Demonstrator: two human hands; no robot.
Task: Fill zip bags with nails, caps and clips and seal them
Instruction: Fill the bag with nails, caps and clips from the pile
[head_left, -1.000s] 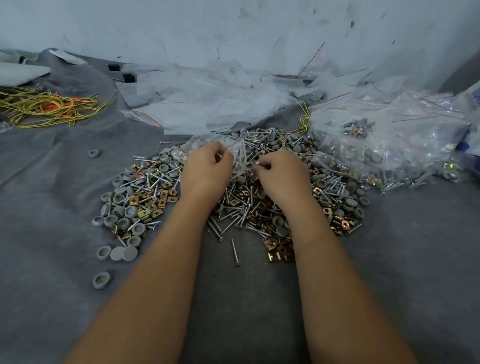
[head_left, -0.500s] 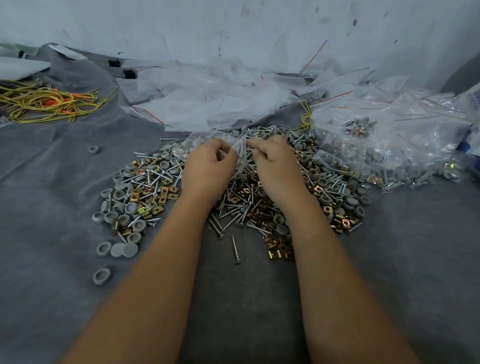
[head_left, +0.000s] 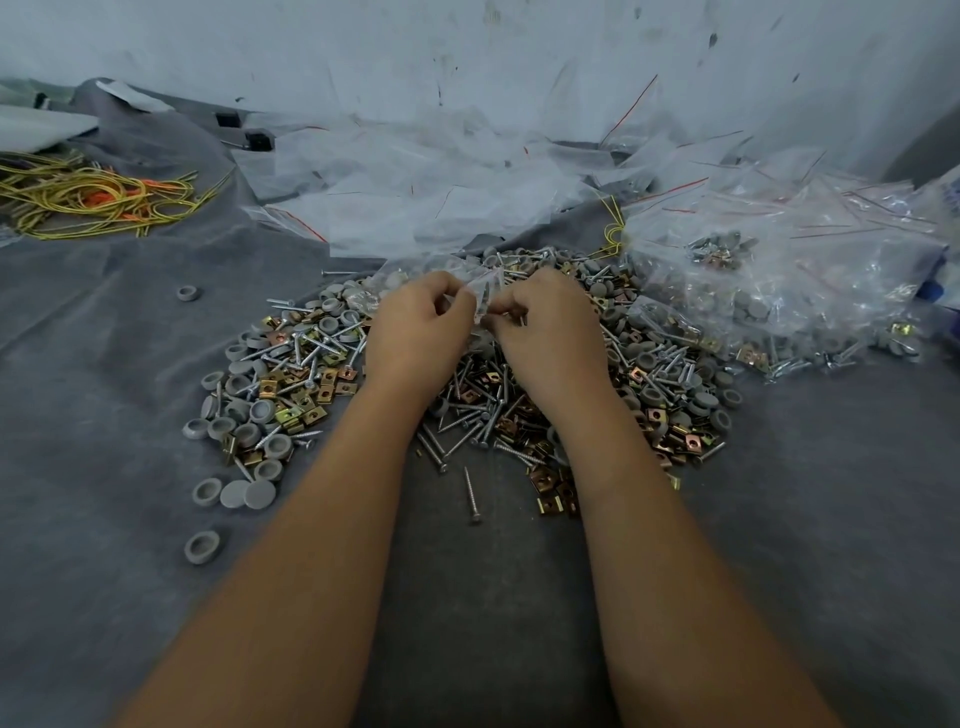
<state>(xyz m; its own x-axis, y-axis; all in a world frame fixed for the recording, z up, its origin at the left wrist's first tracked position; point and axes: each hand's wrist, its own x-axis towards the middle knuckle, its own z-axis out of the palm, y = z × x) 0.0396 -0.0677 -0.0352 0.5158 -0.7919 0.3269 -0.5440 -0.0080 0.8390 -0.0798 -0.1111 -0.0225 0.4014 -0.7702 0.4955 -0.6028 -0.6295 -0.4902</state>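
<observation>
Over the hardware pile both hands' fingers pinch a small clear zip bag (head_left: 480, 291); filled clear bags (head_left: 769, 306) hold grey caps, right

1. Single view: a head-worn, wide-angle camera looking forward and down from the person's own standpoint.
2. Both forearms enter from the bottom edge and converge at centre frame, where the left hand (head_left: 415, 338) and right hand (head_left: 550, 332) meet.
3. The camera sits close above the work: the forearms fill the lower half of the frame, and the heap of hardware (head_left: 291, 384) lies at mid-frame on the grey cloth (head_left: 104, 415).
4. The far limit of the view is a pale wall (head_left: 467, 52) across the top of the frame.
5. Wide-angle distortion bends the scene's edges toward the upper left and upper right corners.
6. No second view is given, so there is no shared area.
</observation>
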